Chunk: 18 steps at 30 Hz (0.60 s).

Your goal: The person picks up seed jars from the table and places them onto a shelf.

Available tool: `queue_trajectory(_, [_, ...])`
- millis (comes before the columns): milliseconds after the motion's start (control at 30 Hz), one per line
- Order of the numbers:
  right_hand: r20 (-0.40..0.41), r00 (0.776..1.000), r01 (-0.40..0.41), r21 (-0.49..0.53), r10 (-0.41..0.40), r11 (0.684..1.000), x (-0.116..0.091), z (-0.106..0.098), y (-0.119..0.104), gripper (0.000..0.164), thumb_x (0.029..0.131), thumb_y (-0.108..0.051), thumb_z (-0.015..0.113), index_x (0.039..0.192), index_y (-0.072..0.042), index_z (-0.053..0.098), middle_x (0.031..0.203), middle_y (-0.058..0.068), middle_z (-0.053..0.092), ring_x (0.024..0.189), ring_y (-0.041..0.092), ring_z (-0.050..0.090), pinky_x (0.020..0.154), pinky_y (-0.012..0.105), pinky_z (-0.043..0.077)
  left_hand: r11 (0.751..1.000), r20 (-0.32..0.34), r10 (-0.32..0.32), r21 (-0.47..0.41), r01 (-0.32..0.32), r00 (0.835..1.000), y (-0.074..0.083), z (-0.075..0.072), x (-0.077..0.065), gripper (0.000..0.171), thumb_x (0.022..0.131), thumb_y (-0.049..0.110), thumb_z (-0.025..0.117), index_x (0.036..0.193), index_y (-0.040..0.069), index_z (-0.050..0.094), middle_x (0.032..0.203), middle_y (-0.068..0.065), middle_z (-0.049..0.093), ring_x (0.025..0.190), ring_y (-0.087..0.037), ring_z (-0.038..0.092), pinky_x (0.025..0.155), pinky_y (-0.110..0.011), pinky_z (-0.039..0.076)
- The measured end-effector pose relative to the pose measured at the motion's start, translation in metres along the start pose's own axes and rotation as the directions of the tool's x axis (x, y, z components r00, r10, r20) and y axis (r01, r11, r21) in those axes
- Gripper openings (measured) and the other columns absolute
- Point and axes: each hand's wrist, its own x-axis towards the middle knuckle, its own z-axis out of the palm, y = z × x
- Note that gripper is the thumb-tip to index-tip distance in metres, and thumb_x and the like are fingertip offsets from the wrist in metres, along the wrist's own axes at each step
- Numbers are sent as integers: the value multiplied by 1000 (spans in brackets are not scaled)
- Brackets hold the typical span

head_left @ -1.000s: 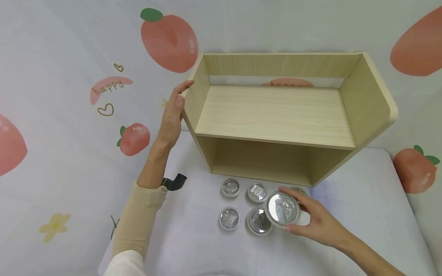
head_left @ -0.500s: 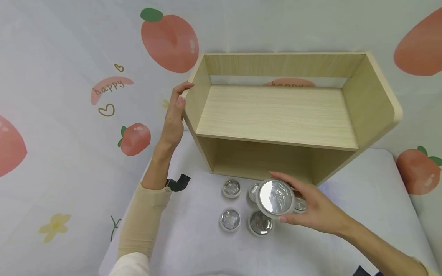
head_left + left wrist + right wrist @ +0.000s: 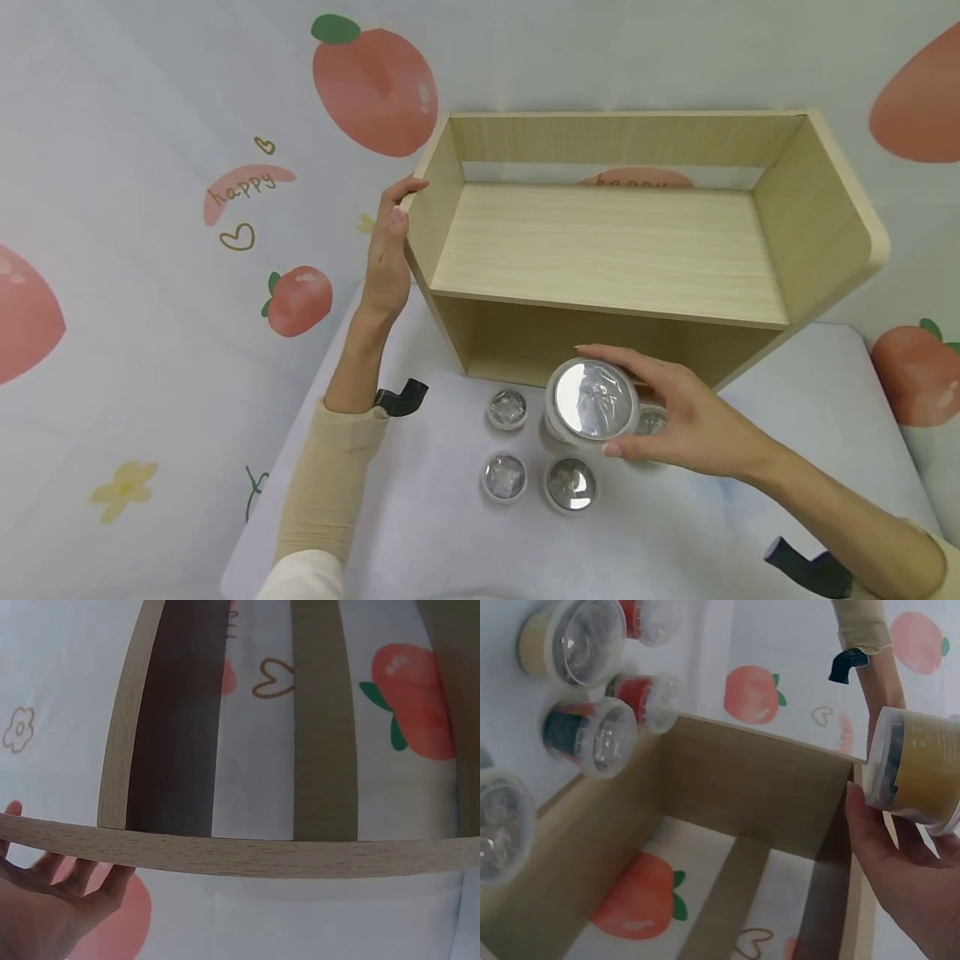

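Observation:
A pale wooden two-tier shelf (image 3: 607, 250) stands against the patterned backdrop. My left hand (image 3: 386, 262) grips the shelf's left side panel, fingers curled over its edge; in the left wrist view that hand (image 3: 52, 907) wraps the panel's edge. With my right hand (image 3: 693, 421) I hold a round tub (image 3: 594, 400) by its sides, in front of the lower compartment. Its silvery top faces the head camera; the right wrist view shows a yellow label on this tub (image 3: 930, 761). The held tub hides part of the things behind it.
Several smaller tubs stand on the white table (image 3: 442, 517): one tub (image 3: 507, 409) near the shelf's front, two tubs (image 3: 504, 477) closer to me, another tub (image 3: 651, 421) partly behind my right hand. Black straps (image 3: 402, 398) stick out at both wrists.
My right hand has lifted the tub up and to the left, away from the other tubs and towards the shelf. My left hand keeps its grip on the side panel.

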Motion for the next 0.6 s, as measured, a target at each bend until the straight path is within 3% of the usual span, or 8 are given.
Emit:
queue_trajectory(333, [6,999,54,-24,-54,998,23,-14,-14,88,75,-7,87,150,-18,43,138,1,57,120,14,59,99,22,45,1000,-59,16,5,-16,998,1,7,1,49,101,24,27,136,-4,46,141,-11,44,136,-16,34,111,-32,27])
queue_trajectory(600, [-28,999,-22,-57,20,998,43,-22,-23,84,78,-11,85,150,-14,41,140,0,54,120,10,57,102,18,41,1000,-70,-2,-5,2,998,4,9,-2,49,101,23,26,138,-4,45,141,-10,44,134,-17,37,109,-32,29])
